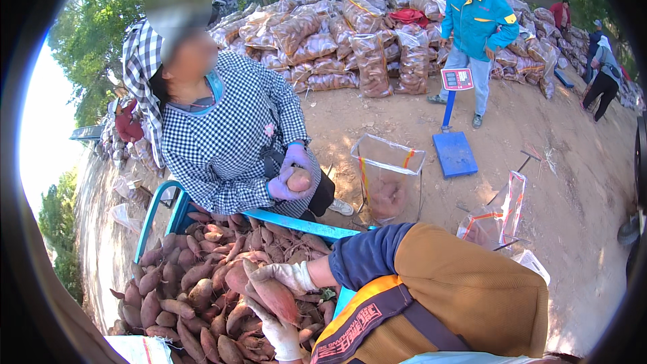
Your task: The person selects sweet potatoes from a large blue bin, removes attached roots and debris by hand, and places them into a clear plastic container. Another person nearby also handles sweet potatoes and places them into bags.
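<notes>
A large reddish sweet potato (274, 297) is held between my two gloved hands, above the heap of sweet potatoes (202, 283). My right hand (288, 277), in a white knit glove, grips its upper end and side. Below it, my left hand (279, 334), also in a white glove, has its fingers against the lower side. Part of the left palm is hidden. Another sweet potato (236, 278) shows just behind the held one. The heap fills a blue metal-railed cart bed (308, 225).
Across the rail, a co-worker in purple gloves (290, 182) holds a sweet potato (299, 180). Framed clear plastic bags (389, 177) and a blue platform scale (455, 155) stand on the dirt. Another person (475, 25) stands near stacked filled bags (313, 45).
</notes>
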A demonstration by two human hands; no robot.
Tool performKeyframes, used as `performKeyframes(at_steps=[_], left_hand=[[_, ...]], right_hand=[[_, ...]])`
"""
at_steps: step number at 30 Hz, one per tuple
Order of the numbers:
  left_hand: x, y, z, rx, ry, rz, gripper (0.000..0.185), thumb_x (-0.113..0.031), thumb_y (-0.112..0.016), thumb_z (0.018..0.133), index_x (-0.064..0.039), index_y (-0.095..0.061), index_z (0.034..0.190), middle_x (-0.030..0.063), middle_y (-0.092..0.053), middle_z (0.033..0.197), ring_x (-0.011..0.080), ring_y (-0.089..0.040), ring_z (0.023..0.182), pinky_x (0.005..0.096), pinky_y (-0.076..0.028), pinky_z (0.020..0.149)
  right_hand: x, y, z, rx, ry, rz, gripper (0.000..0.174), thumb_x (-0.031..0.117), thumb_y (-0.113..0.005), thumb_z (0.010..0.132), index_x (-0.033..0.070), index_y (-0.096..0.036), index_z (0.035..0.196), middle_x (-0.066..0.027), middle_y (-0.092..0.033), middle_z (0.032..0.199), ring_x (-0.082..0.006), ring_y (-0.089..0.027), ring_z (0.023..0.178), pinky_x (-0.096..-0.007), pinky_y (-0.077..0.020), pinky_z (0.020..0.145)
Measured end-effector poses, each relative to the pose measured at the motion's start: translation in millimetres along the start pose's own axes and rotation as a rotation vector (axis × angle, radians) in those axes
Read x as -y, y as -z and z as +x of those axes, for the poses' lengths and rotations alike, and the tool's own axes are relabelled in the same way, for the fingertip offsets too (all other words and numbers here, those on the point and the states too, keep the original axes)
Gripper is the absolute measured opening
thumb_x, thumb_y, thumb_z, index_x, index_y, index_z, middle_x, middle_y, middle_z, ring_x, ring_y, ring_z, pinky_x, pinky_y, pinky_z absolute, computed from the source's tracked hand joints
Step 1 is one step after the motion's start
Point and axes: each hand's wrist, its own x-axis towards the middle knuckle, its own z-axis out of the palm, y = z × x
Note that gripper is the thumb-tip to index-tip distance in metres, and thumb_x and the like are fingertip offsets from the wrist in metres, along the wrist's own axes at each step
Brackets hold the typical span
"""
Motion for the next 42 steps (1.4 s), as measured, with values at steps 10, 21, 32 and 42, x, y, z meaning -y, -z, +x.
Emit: performKeyframes(at_steps=[10, 21, 32, 42], left_hand=[[-22, -16, -3, -0.223, -0.236, -0.212, 0.033, -0.005, -0.056, 0.101, 0.006, -0.059, 0.132, 0.0181, -0.073, 0.112, 0.0225, -0.069, 0.098, 0.034, -0.054, 0.088], [-55, -79, 21, 0.087, 0.29, -0.408, 0.03, -0.024, -0.064, 0.1, 0.005, -0.069, 0.108, 0.0116, -0.061, 0.118, 0.0206, -0.056, 0.112, 0.034, -0.046, 0.098], [-141, -153, 83, 0.454, 0.488, -0.129, 0.046, -0.03, -0.056, 0.105, 0.005, -0.058, 0.134, 0.0151, -0.07, 0.114, 0.0198, -0.064, 0.104, 0.0305, -0.049, 0.094], [-159, -165, 98, 0.276, 0.647, 0.03, 0.034, -0.02, -0.061, 0.102, 0.007, -0.066, 0.123, 0.0056, -0.071, 0.088, 0.0101, -0.062, 0.074, 0.0243, -0.05, 0.068]], right_hand=[[86, 9, -81, 0.303, 0.087, -0.041, 0.056, 0.033, -0.083, 0.075, -0.003, -0.064, 0.113, -0.0169, -0.068, 0.111, -0.0309, -0.068, 0.106, -0.0448, -0.0567, 0.095], [290, 256, -291, -0.495, 0.402, -0.695, 0.054, 0.027, -0.079, 0.069, -0.001, -0.066, 0.114, -0.0103, -0.067, 0.107, -0.0226, -0.065, 0.1, -0.0355, -0.0505, 0.093], [429, 388, -275, -1.031, -0.145, -0.829, 0.032, 0.02, -0.077, 0.082, 0.004, -0.074, 0.109, -0.0119, -0.072, 0.111, -0.0207, -0.066, 0.102, -0.0356, -0.0504, 0.091], [431, 575, -219, -1.11, -0.147, -0.549, 0.031, 0.024, -0.071, 0.087, 0.003, -0.074, 0.109, -0.0139, -0.073, 0.107, -0.0246, -0.067, 0.097, -0.0376, -0.0506, 0.087]])
